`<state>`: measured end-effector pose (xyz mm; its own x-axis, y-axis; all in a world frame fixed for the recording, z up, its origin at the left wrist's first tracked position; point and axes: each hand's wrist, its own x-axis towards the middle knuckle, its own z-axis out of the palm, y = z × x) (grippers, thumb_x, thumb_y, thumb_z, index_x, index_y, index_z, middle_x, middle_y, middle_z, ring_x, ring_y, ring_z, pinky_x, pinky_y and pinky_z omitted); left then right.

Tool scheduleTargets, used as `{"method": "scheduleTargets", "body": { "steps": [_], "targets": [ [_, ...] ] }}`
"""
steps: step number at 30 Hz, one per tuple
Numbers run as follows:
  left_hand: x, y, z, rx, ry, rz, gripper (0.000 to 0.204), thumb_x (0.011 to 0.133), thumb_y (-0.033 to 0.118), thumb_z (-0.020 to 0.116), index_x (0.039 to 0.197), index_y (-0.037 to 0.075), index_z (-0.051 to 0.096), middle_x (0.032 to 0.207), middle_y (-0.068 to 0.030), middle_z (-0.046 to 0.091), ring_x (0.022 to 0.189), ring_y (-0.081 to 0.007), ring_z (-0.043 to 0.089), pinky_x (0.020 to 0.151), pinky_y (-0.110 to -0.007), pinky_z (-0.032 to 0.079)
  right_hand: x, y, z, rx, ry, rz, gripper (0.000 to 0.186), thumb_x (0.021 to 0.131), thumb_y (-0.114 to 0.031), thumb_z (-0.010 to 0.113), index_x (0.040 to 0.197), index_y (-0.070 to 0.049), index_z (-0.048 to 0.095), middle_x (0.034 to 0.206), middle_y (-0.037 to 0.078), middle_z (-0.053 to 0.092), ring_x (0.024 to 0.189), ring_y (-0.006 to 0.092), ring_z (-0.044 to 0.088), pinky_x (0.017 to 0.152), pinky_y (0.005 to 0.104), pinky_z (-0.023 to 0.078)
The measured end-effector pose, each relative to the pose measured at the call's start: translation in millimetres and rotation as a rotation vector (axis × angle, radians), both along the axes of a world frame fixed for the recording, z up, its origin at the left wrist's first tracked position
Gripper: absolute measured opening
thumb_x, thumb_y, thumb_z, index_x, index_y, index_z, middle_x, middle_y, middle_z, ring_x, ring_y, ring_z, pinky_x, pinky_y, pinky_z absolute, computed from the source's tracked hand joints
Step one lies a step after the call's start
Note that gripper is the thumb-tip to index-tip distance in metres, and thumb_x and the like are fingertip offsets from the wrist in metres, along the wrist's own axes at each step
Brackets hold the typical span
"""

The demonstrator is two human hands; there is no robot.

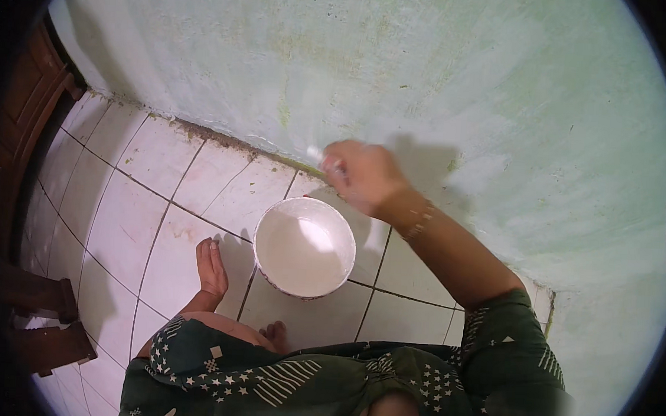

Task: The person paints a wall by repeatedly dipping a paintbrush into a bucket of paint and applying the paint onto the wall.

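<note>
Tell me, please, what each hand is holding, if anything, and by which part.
The right hand holds something with a white end sticking out; blur hides what it is and which part is gripped. The left hand holds nothing.

Bucket (304,211) on tiles (169,256), before wall (443,64)

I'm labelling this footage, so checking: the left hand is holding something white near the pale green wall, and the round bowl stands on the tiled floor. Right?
Not quite: in the head view, the right hand is holding something white near the pale green wall. The round bowl does stand on the tiled floor.
</note>
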<state>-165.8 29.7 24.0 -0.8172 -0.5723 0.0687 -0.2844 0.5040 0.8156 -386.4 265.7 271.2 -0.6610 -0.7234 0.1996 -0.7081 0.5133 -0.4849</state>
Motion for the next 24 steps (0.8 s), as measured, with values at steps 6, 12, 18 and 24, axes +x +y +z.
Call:
{"method": "scheduleTargets", "body": {
  "steps": [6, 12, 18, 24],
  "targets": [
    [-4, 8, -10, -0.071, 0.013, -0.052, 0.039, 0.098, 0.024, 0.028, 0.107, -0.008, 0.048, 0.11, -0.0225, 0.047, 0.106, -0.0352, 0.044, 0.096, -0.038, 0.033, -57, -5, -70, 0.237, -0.034, 0.026, 0.017, 0.08, -0.018, 0.052, 0.081, -0.003, 0.061, 0.08, 0.017, 0.061, 0.077, 0.0352, 0.058, 0.068, 0.0419, 0.045],
    [2, 7, -11, 0.021, 0.002, 0.01, 0.041, 0.098, 0.026, 0.026, 0.106, -0.007, 0.048, 0.105, -0.0191, 0.049, 0.102, -0.0312, 0.046, 0.094, -0.036, 0.034, -33, 0, 27, -0.204, 0.224, 0.057, 0.015, 0.08, -0.018, 0.053, 0.083, -0.005, 0.059, 0.079, 0.016, 0.06, 0.074, 0.0334, 0.058, 0.068, 0.0412, 0.046],
    [-14, 2, -1, 0.03, 0.026, 0.004, 0.047, 0.098, 0.031, 0.025, 0.101, -0.007, 0.052, 0.107, -0.02, 0.049, 0.104, -0.0315, 0.045, 0.097, -0.038, 0.032, -2, -10, 9, -0.105, 0.148, 0.051, 0.012, 0.078, -0.014, 0.056, 0.084, -0.005, 0.06, 0.081, 0.014, 0.061, 0.075, 0.0322, 0.059, 0.068, 0.0406, 0.047],
    [-24, 16, 10, 0.125, 0.047, 0.012, 0.049, 0.098, 0.033, 0.025, 0.096, -0.006, 0.055, 0.105, -0.0194, 0.051, 0.103, -0.0308, 0.046, 0.097, -0.037, 0.032, -50, -14, -82, 0.318, -0.021, 0.073, 0.016, 0.079, -0.017, 0.055, 0.086, -0.006, 0.063, 0.086, 0.017, 0.062, 0.081, 0.0355, 0.059, 0.072, 0.0443, 0.046]
  ]
}}
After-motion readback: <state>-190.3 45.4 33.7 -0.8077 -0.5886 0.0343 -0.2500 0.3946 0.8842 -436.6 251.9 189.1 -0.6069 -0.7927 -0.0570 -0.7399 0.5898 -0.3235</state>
